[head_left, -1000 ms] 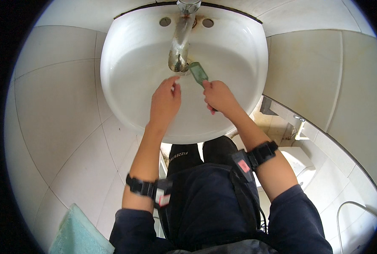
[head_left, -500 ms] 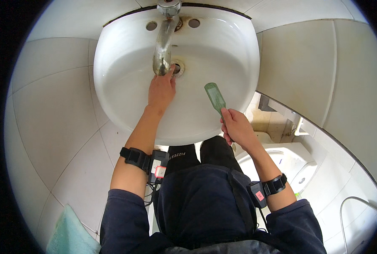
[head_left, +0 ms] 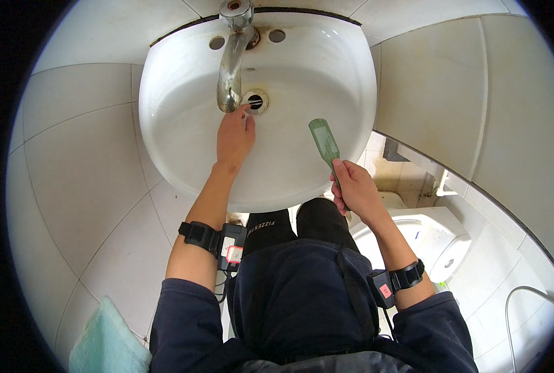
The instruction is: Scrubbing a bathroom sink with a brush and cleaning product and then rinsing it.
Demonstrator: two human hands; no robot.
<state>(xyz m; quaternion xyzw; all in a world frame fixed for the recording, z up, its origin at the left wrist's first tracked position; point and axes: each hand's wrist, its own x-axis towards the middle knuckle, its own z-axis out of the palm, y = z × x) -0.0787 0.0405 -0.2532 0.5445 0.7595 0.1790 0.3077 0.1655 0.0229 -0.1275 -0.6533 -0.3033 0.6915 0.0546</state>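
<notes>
My left hand (head_left: 235,137) reaches into the white washbasin (head_left: 183,149), below the spout of the metal faucet (head_left: 231,78). Its index finger touches the near edge of the round drain (head_left: 256,101), and the thumb stands apart from it. Thin light lines cross the dark drain opening, and its rim is stained brownish. Over the basin's front right part, my right hand (head_left: 356,189) grips the handle of a green brush (head_left: 324,138). The brush has a flat, oblong head with a paler middle and points up and away; its bristles cannot be made out.
Two round holes, one of them a hole (head_left: 277,36), flank the faucet's base. Pale wall tiles (head_left: 90,168) surround the basin on the left. A white toilet (head_left: 435,233) stands at the lower right, and a light turquoise towel (head_left: 110,339) hangs at the lower left.
My left index finger has drawn back from the drain opening to its near edge. My right hand has shifted slightly right with the brush. The whole view has moved a little.
</notes>
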